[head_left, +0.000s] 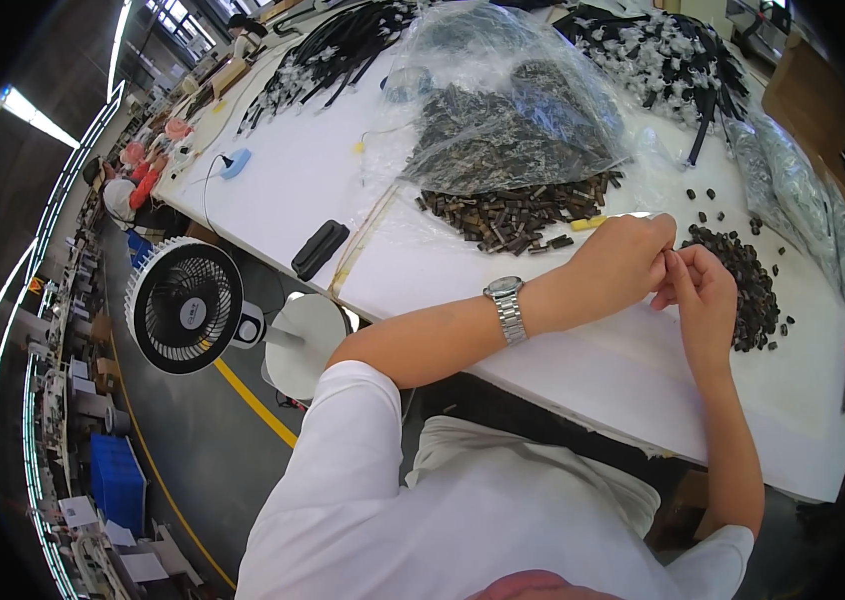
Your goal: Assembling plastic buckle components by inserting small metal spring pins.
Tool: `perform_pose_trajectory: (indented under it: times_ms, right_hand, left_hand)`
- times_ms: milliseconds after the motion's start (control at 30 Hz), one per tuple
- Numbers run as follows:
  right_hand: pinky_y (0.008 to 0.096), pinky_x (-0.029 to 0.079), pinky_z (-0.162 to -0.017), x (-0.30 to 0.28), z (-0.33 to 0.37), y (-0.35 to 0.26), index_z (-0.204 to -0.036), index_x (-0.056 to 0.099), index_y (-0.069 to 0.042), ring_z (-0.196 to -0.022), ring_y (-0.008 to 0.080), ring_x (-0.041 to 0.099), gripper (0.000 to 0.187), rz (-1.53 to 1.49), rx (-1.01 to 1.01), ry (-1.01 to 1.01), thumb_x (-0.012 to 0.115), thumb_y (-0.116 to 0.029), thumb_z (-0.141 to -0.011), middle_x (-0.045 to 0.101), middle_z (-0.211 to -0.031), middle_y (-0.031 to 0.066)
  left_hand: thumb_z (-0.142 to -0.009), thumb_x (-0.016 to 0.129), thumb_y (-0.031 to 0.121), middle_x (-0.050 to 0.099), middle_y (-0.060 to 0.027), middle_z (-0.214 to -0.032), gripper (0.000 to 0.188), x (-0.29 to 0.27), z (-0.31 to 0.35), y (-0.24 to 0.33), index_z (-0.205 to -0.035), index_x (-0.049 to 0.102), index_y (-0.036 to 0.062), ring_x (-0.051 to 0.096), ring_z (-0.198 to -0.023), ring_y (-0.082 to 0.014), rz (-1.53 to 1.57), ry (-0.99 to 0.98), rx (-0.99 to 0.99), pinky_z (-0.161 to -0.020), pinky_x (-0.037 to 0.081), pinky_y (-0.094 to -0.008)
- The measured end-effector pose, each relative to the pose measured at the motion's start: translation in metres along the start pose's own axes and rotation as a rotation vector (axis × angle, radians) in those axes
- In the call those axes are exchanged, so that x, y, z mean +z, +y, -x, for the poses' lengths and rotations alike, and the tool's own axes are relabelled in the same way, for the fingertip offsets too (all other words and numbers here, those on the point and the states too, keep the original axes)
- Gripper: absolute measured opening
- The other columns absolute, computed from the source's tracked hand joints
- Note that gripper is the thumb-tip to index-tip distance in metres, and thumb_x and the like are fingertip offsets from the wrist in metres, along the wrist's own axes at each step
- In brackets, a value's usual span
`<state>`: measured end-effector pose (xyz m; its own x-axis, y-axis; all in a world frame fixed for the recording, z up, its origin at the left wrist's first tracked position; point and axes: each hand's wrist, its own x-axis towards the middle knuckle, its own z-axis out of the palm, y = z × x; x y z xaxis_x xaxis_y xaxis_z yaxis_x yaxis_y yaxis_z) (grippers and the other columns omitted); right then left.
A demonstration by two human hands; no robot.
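Observation:
My left hand (623, 262), with a metal watch (506, 308) on its wrist, meets my right hand (700, 292) over the white table (583, 370). The fingertips of both hands pinch together around something very small; the piece itself is hidden by the fingers. Just right of my right hand lies a heap of small dark parts (748, 285). Behind my left hand a pile of brown-black parts (513, 215) spills from a clear plastic bag (503, 100). A small yellow-handled tool (593, 221) lies just beyond my left hand.
Bundles of black cables with white connectors (663, 55) and more black cables (333, 45) fill the far table. A black pouch (320, 249) lies near the left edge. A white floor fan (188, 305) stands left of the table. Clear bags (793, 180) line the right side.

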<state>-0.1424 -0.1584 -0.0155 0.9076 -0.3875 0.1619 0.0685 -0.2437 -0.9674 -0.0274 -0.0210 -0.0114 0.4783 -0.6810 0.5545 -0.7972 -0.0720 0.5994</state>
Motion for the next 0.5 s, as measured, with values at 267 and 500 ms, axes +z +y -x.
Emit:
perform_pose_trajectory:
  times_ms: [267, 500]
  right_hand:
    - [0.0246, 0.055, -0.063, -0.021, -0.009, -0.005, -0.104, 0.069, 0.003, -0.068, 0.0098, 0.065, 0.020, -0.179, 0.012, -0.014, 0.065, -0.016, -0.108, 0.070, -0.083, 0.0059]
    - [0.0228, 0.049, -0.056, -0.018, -0.025, 0.004, -0.110, 0.065, -0.004, -0.060, 0.0102, 0.063, 0.018, -0.375, 0.064, -0.135, 0.072, -0.020, -0.104, 0.068, -0.075, 0.0018]
  left_hand:
    - [-0.094, 0.068, 0.001, 0.075, -0.0116, -0.080, 0.007, -0.004, -0.010, 0.001, -0.096, 0.069, -0.0057, 0.076, -0.073, -0.0163, 0.396, -0.052, -0.114, -0.067, 0.060, -0.0298]
    - [-0.101, 0.067, 0.004, 0.076, -0.0112, -0.091, 0.012, -0.029, -0.017, -0.004, -0.107, 0.070, -0.0064, 0.075, -0.079, -0.0149, 0.706, -0.230, -0.382, -0.076, 0.064, -0.0295]
